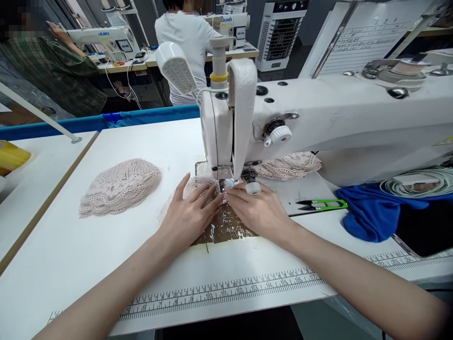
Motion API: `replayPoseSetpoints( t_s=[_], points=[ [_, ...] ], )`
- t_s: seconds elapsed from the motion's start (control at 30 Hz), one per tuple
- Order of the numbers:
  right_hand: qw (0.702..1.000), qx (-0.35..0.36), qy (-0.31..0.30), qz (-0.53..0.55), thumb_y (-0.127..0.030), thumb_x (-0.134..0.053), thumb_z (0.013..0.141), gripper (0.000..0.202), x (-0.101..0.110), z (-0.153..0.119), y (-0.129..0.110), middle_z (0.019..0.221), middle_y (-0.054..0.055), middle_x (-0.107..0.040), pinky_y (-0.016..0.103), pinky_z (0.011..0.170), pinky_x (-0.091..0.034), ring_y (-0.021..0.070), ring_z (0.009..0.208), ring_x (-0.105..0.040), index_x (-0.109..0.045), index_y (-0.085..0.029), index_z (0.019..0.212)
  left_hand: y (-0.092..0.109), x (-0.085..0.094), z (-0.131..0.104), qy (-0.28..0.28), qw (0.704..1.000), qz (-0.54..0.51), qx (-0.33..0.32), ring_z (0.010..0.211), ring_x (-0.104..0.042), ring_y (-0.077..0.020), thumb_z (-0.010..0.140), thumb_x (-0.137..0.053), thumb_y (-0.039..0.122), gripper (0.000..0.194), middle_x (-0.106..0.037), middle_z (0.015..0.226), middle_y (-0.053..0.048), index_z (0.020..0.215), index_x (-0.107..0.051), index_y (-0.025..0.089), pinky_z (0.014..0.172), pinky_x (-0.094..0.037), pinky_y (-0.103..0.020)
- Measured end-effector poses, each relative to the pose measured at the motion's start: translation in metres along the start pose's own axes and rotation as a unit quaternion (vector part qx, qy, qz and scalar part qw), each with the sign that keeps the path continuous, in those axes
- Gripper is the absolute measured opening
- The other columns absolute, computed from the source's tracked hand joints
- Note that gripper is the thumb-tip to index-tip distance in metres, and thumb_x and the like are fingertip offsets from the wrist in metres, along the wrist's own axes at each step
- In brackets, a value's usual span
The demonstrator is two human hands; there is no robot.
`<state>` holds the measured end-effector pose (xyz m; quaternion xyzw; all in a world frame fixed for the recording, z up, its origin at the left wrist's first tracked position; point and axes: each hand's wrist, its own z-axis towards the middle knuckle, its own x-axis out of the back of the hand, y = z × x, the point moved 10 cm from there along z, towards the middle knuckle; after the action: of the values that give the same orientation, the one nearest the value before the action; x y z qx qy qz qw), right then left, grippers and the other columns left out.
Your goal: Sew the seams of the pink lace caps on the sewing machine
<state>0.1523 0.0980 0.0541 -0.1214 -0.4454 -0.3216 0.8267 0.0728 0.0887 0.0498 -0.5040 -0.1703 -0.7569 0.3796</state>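
A white sewing machine [226,118] stands over the table, its needle and presser foot between my two hands. My left hand [191,210] lies palm down with fingers spread, on a pale pink lace piece [201,181] left of the needle. Close to the right side of the presser foot, my right hand [260,208] has its fingers stretched out flat, the tips at the edge of the lace. Part of the lace is hidden under my hands. A pile of lace pieces [120,186] lies to the left, and more lace [290,165] lies behind the machine head.
Green thread snips [327,204], a blue cloth [370,212], a coiled cable [417,182] and a dark phone-like object [430,231] are on the right. A printed ruler [212,295] runs along the front edge. Two people sit at other machines behind.
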Motion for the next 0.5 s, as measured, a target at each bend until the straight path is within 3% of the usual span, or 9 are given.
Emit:
replayPoseSetpoints(
  t_s=[0.27,0.5],
  points=[
    [0.999,0.014,-0.002,0.03,-0.012,-0.053,0.088,0.018,0.006,-0.004,-0.005,0.092,0.005,-0.075,0.033,0.079,-0.045,0.0177,0.081,-0.063,-0.072,-0.014,0.087,0.017,0.008,-0.005,-0.003,0.998,-0.06,0.013,0.108,-0.066,-0.0215,0.095,-0.048,0.019,0.037,-0.069,0.118,-0.008,0.131,-0.054,0.011,0.114,-0.032,-0.049],
    [0.999,0.013,-0.009,0.03,-0.013,-0.053,0.089,0.02,0.004,-0.004,-0.004,0.092,0.005,-0.075,0.034,0.078,-0.046,0.0181,0.082,-0.064,-0.072,-0.016,0.095,0.013,0.003,-0.007,-0.011,0.998,-0.065,0.018,0.111,-0.064,-0.023,0.096,-0.048,0.021,0.029,-0.069,0.117,-0.008,0.117,-0.065,0.015,0.114,-0.034,-0.051]
  ],
)
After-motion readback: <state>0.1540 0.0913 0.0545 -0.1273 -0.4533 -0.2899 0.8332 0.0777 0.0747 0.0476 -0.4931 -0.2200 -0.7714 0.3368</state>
